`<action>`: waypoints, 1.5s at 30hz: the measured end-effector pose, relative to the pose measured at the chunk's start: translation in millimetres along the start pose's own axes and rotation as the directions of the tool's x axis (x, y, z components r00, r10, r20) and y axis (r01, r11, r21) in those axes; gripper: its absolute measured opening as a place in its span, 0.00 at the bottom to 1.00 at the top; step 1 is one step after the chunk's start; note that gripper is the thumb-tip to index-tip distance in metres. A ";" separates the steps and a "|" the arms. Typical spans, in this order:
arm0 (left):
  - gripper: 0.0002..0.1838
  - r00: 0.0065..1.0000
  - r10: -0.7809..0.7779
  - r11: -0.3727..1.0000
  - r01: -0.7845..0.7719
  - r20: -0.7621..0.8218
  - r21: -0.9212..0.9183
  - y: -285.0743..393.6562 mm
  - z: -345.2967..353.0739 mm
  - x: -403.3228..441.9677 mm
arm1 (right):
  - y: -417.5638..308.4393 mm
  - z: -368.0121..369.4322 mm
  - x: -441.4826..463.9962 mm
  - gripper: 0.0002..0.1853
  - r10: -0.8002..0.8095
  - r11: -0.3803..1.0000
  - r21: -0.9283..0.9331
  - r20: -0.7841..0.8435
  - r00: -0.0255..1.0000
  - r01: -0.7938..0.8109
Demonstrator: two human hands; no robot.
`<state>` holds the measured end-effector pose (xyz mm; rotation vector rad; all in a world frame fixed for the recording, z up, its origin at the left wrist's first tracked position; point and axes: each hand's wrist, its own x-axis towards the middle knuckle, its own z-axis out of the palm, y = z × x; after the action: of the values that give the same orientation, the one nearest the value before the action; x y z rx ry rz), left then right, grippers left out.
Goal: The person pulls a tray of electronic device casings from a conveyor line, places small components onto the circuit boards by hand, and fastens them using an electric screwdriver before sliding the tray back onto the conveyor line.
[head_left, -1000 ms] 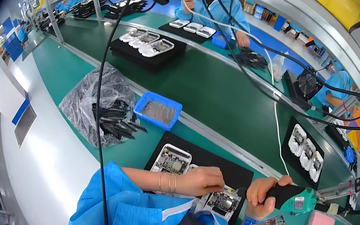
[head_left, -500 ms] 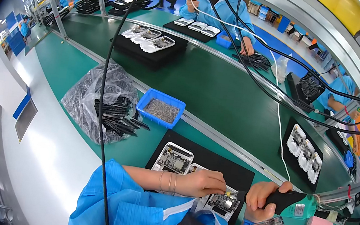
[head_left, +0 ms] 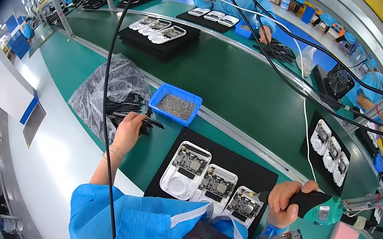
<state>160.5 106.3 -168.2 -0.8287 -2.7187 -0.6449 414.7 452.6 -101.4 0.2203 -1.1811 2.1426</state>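
Note:
My left hand reaches to a pile of thin black strips, its fingers pinched on one at the near edge. The pile spills from a clear plastic bag. In my right hand is a green and black electric screwdriver, lying nearly level with its tip pointing left over the rightmost of three white housings. The middle housing and the left housing lie beside it. All three show circuit boards and rest on a black foam mat.
A blue tray of small screws stands beside the bag. Across the green conveyor belt, a person in blue works near more housings. Housings on black foam sit on the belt, others at right. Black cables hang across the view.
My left hand has left the rightmost housing and moved left to the black strips. My right hand still holds the screwdriver over that housing. The view has shifted slightly.

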 end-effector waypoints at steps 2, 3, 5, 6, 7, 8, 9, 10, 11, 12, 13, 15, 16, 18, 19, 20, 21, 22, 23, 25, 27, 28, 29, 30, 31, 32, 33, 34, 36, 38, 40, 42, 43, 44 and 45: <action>0.12 0.997 0.069 0.996 -0.068 -0.020 0.050 -5.9 5.7 1.2 | 2.1 -3.3 0.5 0.24 0.018 1.000 0.002 0.011 1.000 -0.018; 0.13 0.992 0.126 0.989 -0.124 -0.020 0.080 -1.9 6.7 5.1 | 3.1 -4.4 -0.8 0.24 0.022 1.000 0.002 0.010 1.000 -0.022; 0.13 0.981 0.191 0.975 -0.194 0.040 0.110 4.8 12.0 14.7 | 4.7 -6.5 0.3 0.24 0.022 1.000 -0.005 0.016 1.000 -0.022; 0.13 0.977 0.190 0.972 -0.201 0.093 0.120 4.7 17.3 16.3 | 4.6 -7.0 0.2 0.24 0.022 1.000 -0.011 0.017 1.000 -0.022; 0.12 0.971 0.189 0.969 -0.209 0.147 0.129 2.9 24.5 17.7 | 4.6 -7.6 0.0 0.24 0.022 1.000 -0.017 0.017 1.000 -0.022; 0.11 0.962 0.187 0.967 -0.216 0.199 0.137 1.9 27.8 19.0 | 3.7 -6.0 0.4 0.24 0.023 0.999 -0.024 0.018 1.000 -0.023; 0.10 0.958 0.173 0.969 -0.208 0.229 0.135 2.7 28.3 20.2 | 3.5 -5.2 0.5 0.24 0.022 0.999 -0.033 0.004 1.000 -0.021; 0.09 0.960 0.207 0.969 -0.227 0.186 0.093 3.1 27.4 20.3 | 2.7 -3.8 0.1 0.24 0.022 0.999 -0.040 -0.011 1.000 -0.022; 0.09 0.960 0.239 0.967 -0.248 0.143 0.052 3.6 25.3 20.6 | 2.3 -3.0 -0.5 0.24 0.023 0.999 -0.046 -0.028 0.999 -0.024; 0.08 0.958 0.270 0.962 -0.273 0.096 0.013 4.0 24.0 22.9 | 2.2 -3.5 0.2 0.24 0.020 0.999 -0.045 -0.020 1.000 -0.021; 0.07 0.987 0.159 0.987 -0.158 0.017 -0.022 -6.2 25.5 25.5 | 2.6 -4.6 1.4 0.24 0.014 0.999 -0.044 -0.013 1.000 -0.014; 0.05 0.976 -0.002 0.996 -0.017 -0.219 -0.083 -17.2 26.1 36.8 | 3.0 -5.2 1.2 0.25 0.010 0.999 -0.050 -0.023 1.000 -0.011; 0.06 0.964 -0.080 0.994 0.058 -0.255 -0.092 -29.6 31.5 44.7 | 2.6 -3.6 2.2 0.25 0.014 0.998 -0.056 -0.032 0.999 -0.016; 0.09 0.969 -0.220 0.974 0.214 -0.108 -0.071 -42.1 37.2 65.6 | 2.7 -3.4 2.4 0.25 0.026 0.998 -0.059 -0.026 0.999 -0.028; 0.09 0.970 -0.218 0.975 0.220 -0.104 0.005 -47.7 41.7 72.3 | 4.5 -3.8 2.5 0.25 0.030 0.998 -0.060 -0.015 0.999 -0.031; 0.10 0.971 -0.215 0.971 0.224 -0.102 0.079 -50.6 47.7 78.3 | 5.0 -6.0 3.1 0.25 0.032 0.998 -0.062 -0.003 0.999 -0.032; 0.11 0.973 -0.212 0.962 0.225 -0.096 0.155 -54.2 52.8 82.7 | 4.5 -7.5 3.0 0.25 0.030 0.997 -0.067 0.007 1.000 -0.030; 0.11 0.972 -0.228 0.967 0.232 -0.057 0.105 -59.4 55.9 88.4 | 4.4 -9.9 2.8 0.25 0.027 0.997 -0.072 0.014 1.000 -0.026; 0.10 0.971 -0.240 0.969 0.240 -0.015 0.056 -66.0 56.2 93.3 | 4.3 -11.1 2.3 0.25 0.024 0.997 -0.076 0.019 1.000 -0.023; 0.09 0.966 -0.255 0.967 0.255 0.040 0.015 -70.9 49.8 93.4 | 4.3 -12.8 1.3 0.25 0.011 0.997 -0.076 -0.009 1.000 -0.011; 0.09 0.964 -0.263 0.954 0.267 0.051 -0.136 -74.2 35.6 82.3 | 5.2 -12.8 4.2 0.25 -0.003 0.997 -0.072 -0.025 1.000 0.001; 0.09 0.964 -0.259 0.939 0.266 0.063 -0.217 -69.2 31.3 79.9 | 4.9 -12.6 5.7 0.25 -0.009 0.997 -0.076 -0.032 0.999 0.006; 0.09 0.979 -0.201 0.966 0.203 0.030 -0.160 -64.6 24.0 74.3 | 4.0 -11.6 3.8 0.25 -0.001 0.997 -0.078 -0.052 0.999 -0.003; 0.09 0.990 -0.138 0.985 0.137 -0.004 -0.107 -55.8 15.7 71.1 | 5.6 -14.4 5.3 0.25 -0.004 0.998 -0.070 -0.025 1.000 0.002; 0.10 0.993 -0.098 0.992 0.092 -0.062 -0.090 -48.3 13.5 66.1 | 5.3 -13.1 6.7 0.25 -0.004 0.995 -0.097 -0.034 0.999 0.001; 0.11 0.992 -0.117 0.993 0.117 -0.037 -0.003 -39.3 9.2 63.5 | 5.1 -10.7 6.8 0.25 -0.002 0.992 -0.125 -0.048 0.999 -0.004; 0.10 0.995 -0.012 0.998 0.018 -0.099 0.059 -36.1 11.0 58.7 | 6.3 -14.5 6.9 0.25 0.013 0.992 -0.123 -0.044 0.999 -0.018; 0.09 0.982 0.101 0.989 -0.082 -0.161 0.120 -33.0 12.5 55.1 | 8.3 -17.4 7.8 0.25 0.018 0.991 -0.129 -0.043 0.999 -0.024; 0.09 0.971 0.158 0.987 -0.148 -0.180 0.065 -15.3 9.5 51.7 | 9.8 -25.1 10.7 0.24 0.054 0.989 -0.140 -0.003 0.999 -0.053; 0.09 0.976 0.123 0.991 -0.132 -0.181 -0.038 20.2 6.2 52.8 | 15.2 -28.1 9.9 0.23 0.067 0.990 -0.127 -0.022 0.998 -0.069; 0.09 0.983 0.085 0.974 -0.116 -0.160 -0.196 54.4 10.7 50.2 | 22.9 -38.0 9.7 0.23 0.072 0.992 -0.106 0.022 0.997 -0.069; 0.10 0.991 0.082 0.918 -0.032 0.109 -0.396 100.4 12.8 42.6 | 21.6 -35.9 11.8 0.22 0.120 0.986 -0.121 0.019 0.993 -0.117; 0.11 0.965 0.217 0.878 -0.126 0.149 -0.462 119.0 22.5 37.1 | 25.2 -35.6 11.0 0.22 0.118 0.988 -0.102 0.019 0.993 -0.115; 0.10 0.894 0.437 0.795 -0.331 0.100 -0.508 135.6 31.5 33.1 | 28.7 -36.2 10.8 0.21 0.115 0.990 -0.085 0.022 0.993 -0.112; 0.10 0.875 0.423 0.785 -0.223 0.237 -0.579 162.3 30.8 23.2 | 29.5 -35.6 11.4 0.21 0.120 0.989 -0.084 0.029 0.992 -0.118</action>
<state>232.1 252.5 -131.7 -1.6629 -2.5881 -1.3156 393.4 475.7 -137.1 0.1537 -1.3290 2.1948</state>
